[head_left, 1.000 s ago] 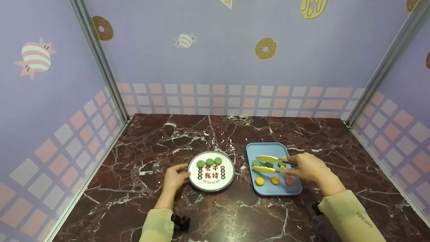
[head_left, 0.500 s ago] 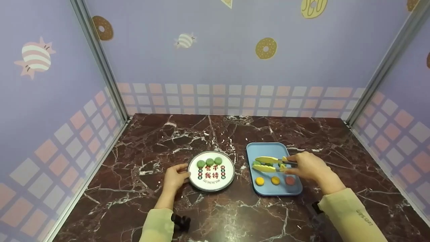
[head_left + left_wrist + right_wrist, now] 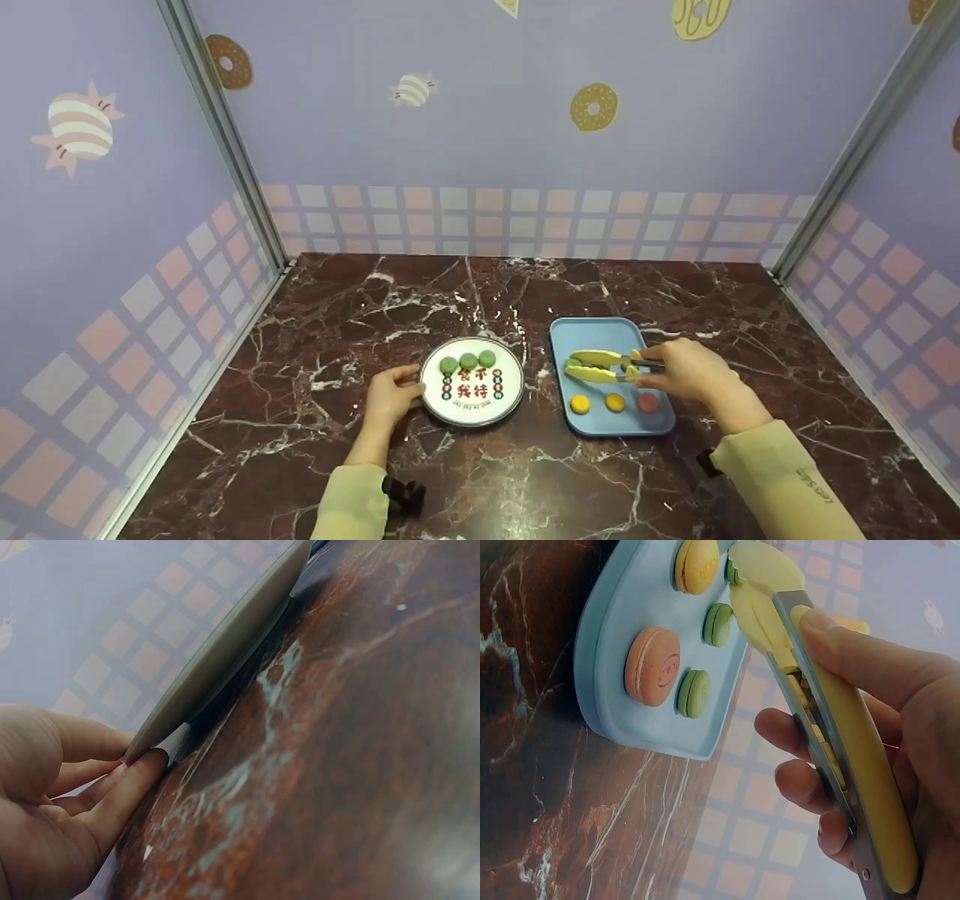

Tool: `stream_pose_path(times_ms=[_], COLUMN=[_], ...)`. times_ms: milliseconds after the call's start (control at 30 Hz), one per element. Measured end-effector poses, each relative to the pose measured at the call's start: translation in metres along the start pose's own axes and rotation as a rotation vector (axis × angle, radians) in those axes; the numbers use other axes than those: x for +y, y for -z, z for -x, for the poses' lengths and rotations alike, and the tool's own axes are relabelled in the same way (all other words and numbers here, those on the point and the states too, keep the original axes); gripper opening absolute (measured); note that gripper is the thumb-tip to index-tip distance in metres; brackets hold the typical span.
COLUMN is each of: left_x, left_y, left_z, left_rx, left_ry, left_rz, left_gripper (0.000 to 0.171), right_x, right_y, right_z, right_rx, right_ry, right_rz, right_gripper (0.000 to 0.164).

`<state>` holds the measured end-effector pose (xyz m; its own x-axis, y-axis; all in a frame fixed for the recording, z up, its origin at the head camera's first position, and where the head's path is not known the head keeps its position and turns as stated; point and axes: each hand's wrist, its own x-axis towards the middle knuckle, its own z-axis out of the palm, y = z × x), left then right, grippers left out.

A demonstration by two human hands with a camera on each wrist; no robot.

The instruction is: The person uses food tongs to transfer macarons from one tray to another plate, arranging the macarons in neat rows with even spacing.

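My left hand (image 3: 390, 397) pinches the left rim of a round white plate (image 3: 431, 401) printed with red characters; thumb and fingers meet at its edge in the left wrist view. Three green macarons (image 3: 469, 362) sit in a row on that plate. Yellow-tipped food tongs (image 3: 596, 356) are gripped in my right hand (image 3: 694, 371), thumb on one arm and fingers on the other. Their tips lie either side of the leftmost green macaron (image 3: 574, 364) on a blue tray (image 3: 592, 330). The tongs partly cover the tray's green row; whether they touch that macaron, I cannot tell.
Nearer me on the tray are two yellow macarons (image 3: 580, 404) and a pink macaron (image 3: 647, 403). Plate and tray stand apart on a dark marbled table (image 3: 525, 480). Patterned purple walls (image 3: 487, 135) close off the back and sides.
The tongs' tips have drawn closer together around the leftmost green macaron, covering more of the green row. My left hand and the plate have stayed in place.
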<state>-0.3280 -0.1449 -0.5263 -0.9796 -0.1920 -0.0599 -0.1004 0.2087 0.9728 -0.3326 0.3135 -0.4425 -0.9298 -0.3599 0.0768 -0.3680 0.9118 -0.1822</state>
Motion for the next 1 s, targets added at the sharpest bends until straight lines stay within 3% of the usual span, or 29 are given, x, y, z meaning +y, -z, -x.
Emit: stream_pose_path(times_ms=[1000], left_x=[-0.001], left_y=[0.001], left_z=[0.0], left_rx=[-0.002], left_ry=[-0.018], left_rz=[-0.039], left_gripper=[0.042], right_x=[-0.002], right_y=[0.012], right_z=[0.006], right_rx=[0.046], right_ry=[-0.004], right_rz=[-0.019], right_gripper=[0.055])
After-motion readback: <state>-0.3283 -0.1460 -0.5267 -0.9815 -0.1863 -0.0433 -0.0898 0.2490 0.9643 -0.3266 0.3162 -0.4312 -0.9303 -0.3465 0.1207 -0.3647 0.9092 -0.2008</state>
